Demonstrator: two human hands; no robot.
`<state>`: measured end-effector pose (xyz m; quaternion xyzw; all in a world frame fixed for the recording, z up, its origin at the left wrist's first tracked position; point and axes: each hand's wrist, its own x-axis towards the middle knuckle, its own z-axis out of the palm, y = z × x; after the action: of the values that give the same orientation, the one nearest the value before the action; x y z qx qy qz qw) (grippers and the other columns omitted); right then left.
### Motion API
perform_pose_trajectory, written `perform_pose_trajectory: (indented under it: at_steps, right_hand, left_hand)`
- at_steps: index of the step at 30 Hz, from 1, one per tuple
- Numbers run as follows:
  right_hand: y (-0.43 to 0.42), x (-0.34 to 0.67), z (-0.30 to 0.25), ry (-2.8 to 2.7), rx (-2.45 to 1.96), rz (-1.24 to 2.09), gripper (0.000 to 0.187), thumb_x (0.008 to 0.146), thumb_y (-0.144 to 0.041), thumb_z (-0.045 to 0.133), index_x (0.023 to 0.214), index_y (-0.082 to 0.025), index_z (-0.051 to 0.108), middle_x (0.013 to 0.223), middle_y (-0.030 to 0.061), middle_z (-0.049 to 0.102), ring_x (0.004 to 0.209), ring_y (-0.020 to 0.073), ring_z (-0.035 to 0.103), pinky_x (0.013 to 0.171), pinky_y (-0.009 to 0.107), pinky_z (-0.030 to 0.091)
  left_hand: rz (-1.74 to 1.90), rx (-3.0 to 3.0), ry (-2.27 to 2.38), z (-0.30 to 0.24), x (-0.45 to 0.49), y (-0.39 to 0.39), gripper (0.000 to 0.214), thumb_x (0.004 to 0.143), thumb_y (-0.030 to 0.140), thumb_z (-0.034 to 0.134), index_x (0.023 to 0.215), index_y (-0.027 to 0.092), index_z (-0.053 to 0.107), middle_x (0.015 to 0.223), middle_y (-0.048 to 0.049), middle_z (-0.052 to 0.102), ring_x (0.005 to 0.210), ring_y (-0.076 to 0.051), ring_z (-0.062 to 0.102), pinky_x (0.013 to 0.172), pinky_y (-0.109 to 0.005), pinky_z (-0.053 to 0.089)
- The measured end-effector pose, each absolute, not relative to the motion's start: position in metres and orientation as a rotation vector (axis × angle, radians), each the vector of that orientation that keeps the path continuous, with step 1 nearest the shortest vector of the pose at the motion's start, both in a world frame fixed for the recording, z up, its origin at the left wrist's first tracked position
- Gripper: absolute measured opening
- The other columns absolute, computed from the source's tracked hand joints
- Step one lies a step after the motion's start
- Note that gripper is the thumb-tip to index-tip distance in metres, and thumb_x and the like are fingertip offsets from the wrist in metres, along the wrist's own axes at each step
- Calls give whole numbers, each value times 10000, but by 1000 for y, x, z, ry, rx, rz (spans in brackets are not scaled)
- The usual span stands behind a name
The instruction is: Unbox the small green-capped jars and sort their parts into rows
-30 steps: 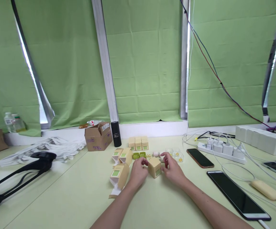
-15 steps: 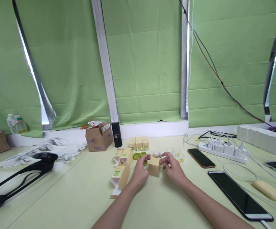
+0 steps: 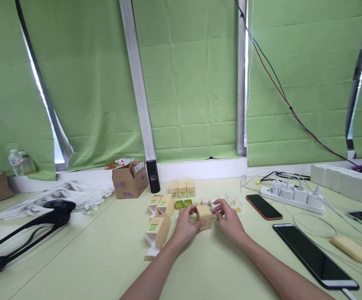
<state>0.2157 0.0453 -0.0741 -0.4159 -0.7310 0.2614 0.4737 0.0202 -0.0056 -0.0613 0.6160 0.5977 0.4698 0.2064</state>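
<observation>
The left hand [image 3: 185,226] held a small box [image 3: 206,221] on the table [image 3: 184,275], thumb on its near face and fingers at its left side. The right hand [image 3: 230,221] was just beside the box's right side, fingers loosely curled with a narrow gap to the thumb; whether a fingertip touched the cardboard could not be told. Just beyond the grip sat the green containers [image 3: 179,204] and a clear package [image 3: 232,202]. To its left lay open-flapped boxes [image 3: 161,230], to its right a phone [image 3: 264,207]. Farther beyond stood three closed boxes [image 3: 182,187], then a black cylinder [image 3: 152,176] off left.
</observation>
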Motion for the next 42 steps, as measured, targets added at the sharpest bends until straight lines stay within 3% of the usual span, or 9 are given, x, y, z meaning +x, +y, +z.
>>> perform_pose_trajectory:
  at_steps: [5, 11, 19, 31, 36, 42]
  right_hand:
    - [42, 215, -70, -1769, -996, 616, 198, 921, -347, 485, 1084, -268, 563, 900, 22, 718, 809, 222, 687, 695, 334, 498]
    - [29, 213, -63, -1729, -878, 615, 298, 977, -475, 489, 1155, -247, 557, 1043, 76, 718, 917, 234, 690, 687, 335, 549]
    - [11, 210, -54, -1737, -648, 450, 326, 990, -383, 516, 1283, -240, 502, 1242, 124, 653, 1097, 262, 652, 845, 409, 595]
    - [2, 213, -50, -1822, -567, 218, 420, 985, -245, 491, 1398, -272, 423, 1326, 119, 630, 1121, 278, 657, 926, 472, 590]
    - [2, 212, -52, -1881, -592, 113, 497, 980, -215, 461, 1464, -263, 362, 1375, 139, 605, 1194, 309, 645, 971, 524, 574]
    - [6, 209, -60, -1922, -635, 62, 534, 954, -182, 459, 1468, -244, 328, 1382, 159, 581, 1174, 318, 645, 946, 527, 580]
  left_hand:
    - [1388, 1830, 1710, -53, 29, -17, 489, 733, 188, 811, 1188, 199, 631, 1218, -104, 582, 1179, -275, 578, 1074, -439, 453]
    - [1582, 2241, 1659, -47, 31, -23, 499, 813, 178, 767, 1257, 238, 546, 1231, -94, 582, 1239, -298, 526, 1042, -511, 478]
    - [1704, 2706, 1651, -40, 33, -33, 534, 897, 209, 674, 1376, 240, 439, 1238, -143, 572, 1150, -313, 581, 951, -519, 532]
    - [1855, 3041, 1628, -41, 33, -30, 495, 867, 57, 627, 1292, 265, 479, 1059, -82, 595, 988, -231, 619, 892, -431, 580]
    - [1777, 3073, 1608, -42, 31, -30, 514, 877, 67, 623, 1321, 280, 477, 1066, -86, 624, 1004, -239, 644, 912, -448, 569]
    - [1701, 3171, 1616, -35, 35, -31, 382, 904, 91, 593, 1250, 229, 511, 1027, -94, 634, 936, -239, 640, 835, -428, 583]
